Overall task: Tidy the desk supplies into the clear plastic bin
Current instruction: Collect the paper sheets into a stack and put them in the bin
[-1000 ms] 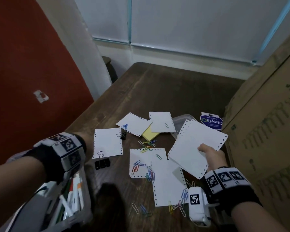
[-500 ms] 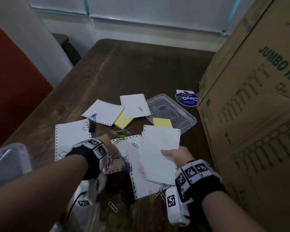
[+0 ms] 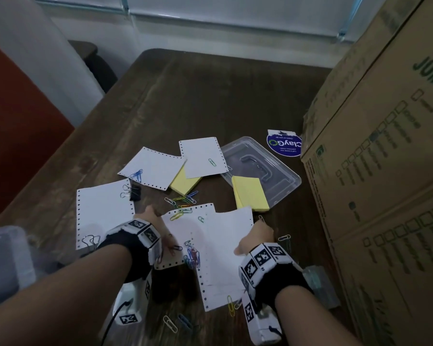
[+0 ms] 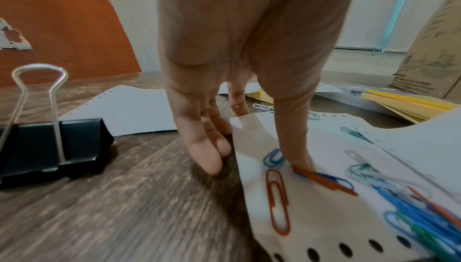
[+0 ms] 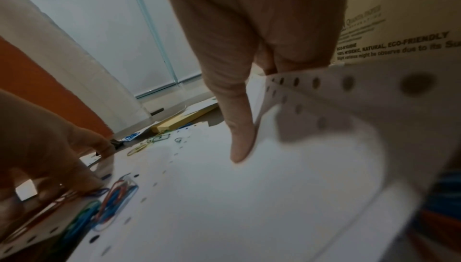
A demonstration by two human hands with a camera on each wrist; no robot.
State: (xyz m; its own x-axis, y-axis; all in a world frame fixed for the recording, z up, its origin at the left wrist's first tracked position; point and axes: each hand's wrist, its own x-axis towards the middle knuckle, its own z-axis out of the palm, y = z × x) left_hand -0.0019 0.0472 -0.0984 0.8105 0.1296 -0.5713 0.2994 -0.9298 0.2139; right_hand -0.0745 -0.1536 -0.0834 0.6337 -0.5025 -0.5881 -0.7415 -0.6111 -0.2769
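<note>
Two hands palm-down: left hand [image 3: 151, 219], grip slack, thumb [image 4: 294, 138] pressing sheet [image 3: 185, 231]; right hand [image 3: 258, 236], grip pinching paper [image 3: 226, 236].

A blue sticker [image 3: 283, 144] on the far worktop [image 3: 210, 96] is showing "ClayGo" upside down. The box [image 3: 385, 171] at right is bearing green "JUM" and, in the right wrist view, "NATURAL, ECO-FRIENDLY".

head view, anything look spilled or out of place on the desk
Yes. Coloured paper clips lie scattered over the loose sheets and the desk. One yellow sticky pad sits half on the clear lid, overhanging its edge.
</note>
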